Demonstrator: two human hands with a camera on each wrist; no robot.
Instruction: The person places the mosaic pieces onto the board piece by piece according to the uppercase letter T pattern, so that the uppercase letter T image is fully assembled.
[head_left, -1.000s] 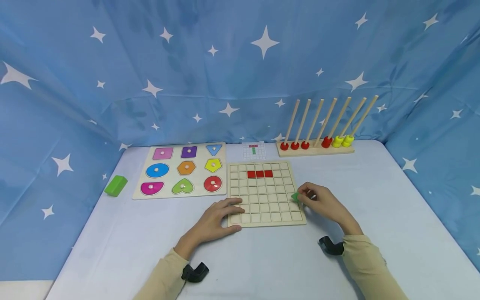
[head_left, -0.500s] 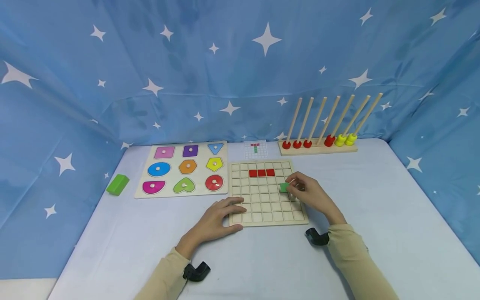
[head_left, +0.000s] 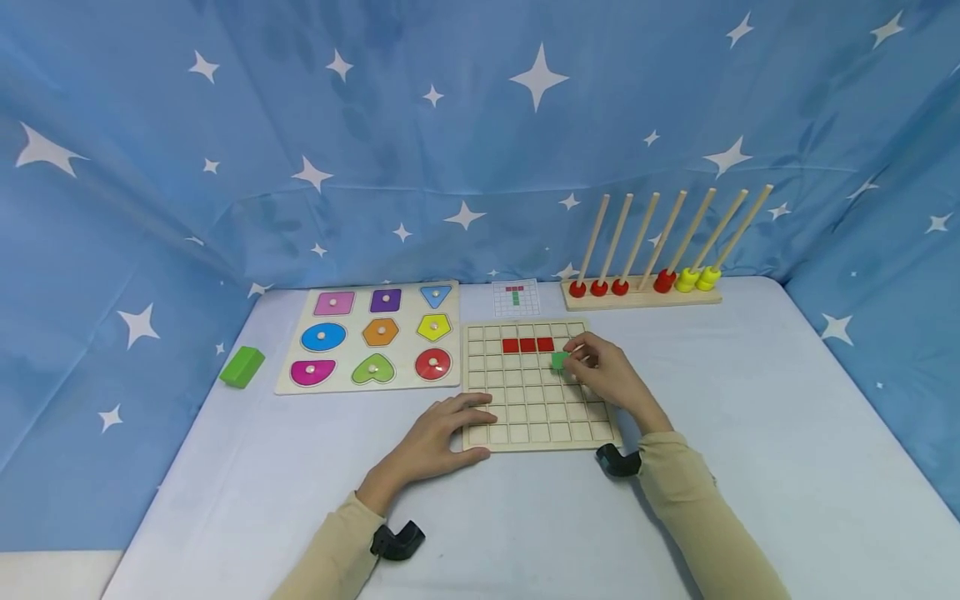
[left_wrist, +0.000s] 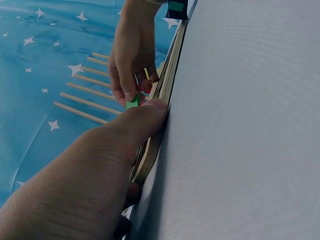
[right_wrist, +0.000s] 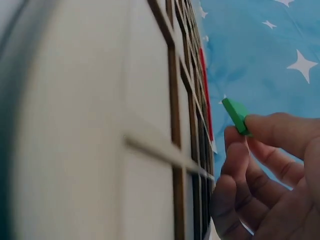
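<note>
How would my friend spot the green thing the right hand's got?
Find the wooden grid board in the middle of the white table. Over its right side, the right hand pinches a small, flat green tile. It's held, unlike the three red tiles on the board and the chunky green block by the table's left edge.
</note>
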